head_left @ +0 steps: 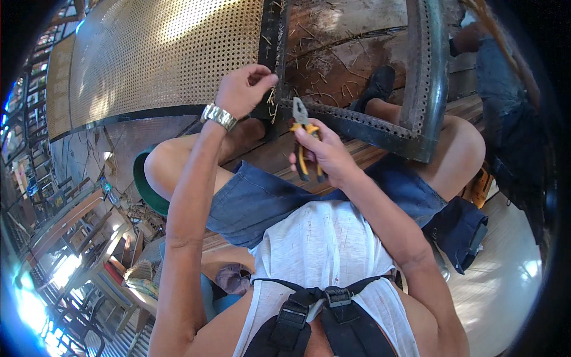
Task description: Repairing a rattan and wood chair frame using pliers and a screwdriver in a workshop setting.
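Note:
My left hand (242, 90), with a metal watch (219, 116) on its wrist, is closed in a pinch over the dark wooden frame (269, 41), at the right edge of a woven cane panel (172, 56). Whatever its fingertips hold is too small to make out. Loose cane ends (273, 106) stick up from the frame just below them. In my right hand (326, 152) are pliers (300, 113) with yellow and black handles, jaws pointing away from me. They hover beside the frame's middle bar, close to my left hand.
Right of the panel, an uncaned section with a row of holes along its rail (425, 77) rests across my right leg. Cane scraps (324, 89) litter the floor under it. Another person's leg (502, 83) is at the right. Wooden furniture pieces (65, 229) crowd the left.

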A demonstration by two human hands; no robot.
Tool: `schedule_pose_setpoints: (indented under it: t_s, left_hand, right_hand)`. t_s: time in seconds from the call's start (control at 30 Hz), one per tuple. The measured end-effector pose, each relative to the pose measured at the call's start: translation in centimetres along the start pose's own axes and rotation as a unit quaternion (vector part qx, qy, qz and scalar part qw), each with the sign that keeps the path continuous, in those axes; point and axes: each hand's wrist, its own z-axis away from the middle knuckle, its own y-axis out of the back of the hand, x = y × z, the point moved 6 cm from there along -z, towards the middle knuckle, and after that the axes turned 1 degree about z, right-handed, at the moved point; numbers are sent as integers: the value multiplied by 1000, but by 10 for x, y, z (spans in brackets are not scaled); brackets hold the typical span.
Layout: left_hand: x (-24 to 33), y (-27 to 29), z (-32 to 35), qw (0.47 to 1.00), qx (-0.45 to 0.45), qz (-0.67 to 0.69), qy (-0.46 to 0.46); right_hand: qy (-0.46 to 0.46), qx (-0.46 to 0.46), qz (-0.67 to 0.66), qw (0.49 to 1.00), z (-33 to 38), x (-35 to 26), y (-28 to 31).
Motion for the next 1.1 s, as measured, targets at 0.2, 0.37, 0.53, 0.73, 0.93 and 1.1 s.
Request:
schedule_pose_setpoints:
  t_s: [0.2, 0.37, 0.53, 0.73, 0.93, 1.1]
  left_hand:
    - [-3, -15, 8, 996, 52, -54, -48]
    - [0, -17, 3, 983, 93, -129, -90]
    - [1, -13, -7, 971, 96, -187, -117]
    - [-3, -9, -10, 986, 61, -134, -75]
    - [-10, -6, -10, 991, 47, -98, -73]
    - [-5, -8, -10, 990, 42, -123, -59]
  right_hand:
    - [8, 19, 24, 999, -31, 11, -11]
    - [-15, 29, -18, 999, -32, 12, -12]
    - [-50, 6, -109, 993, -38, 7, -17]
    - [-62, -12, -139, 988, -42, 8, -16]
    - [-57, -22, -132, 989, -40, 0, -16]
    - [-60, -13, -74, 995, -38, -17, -11]
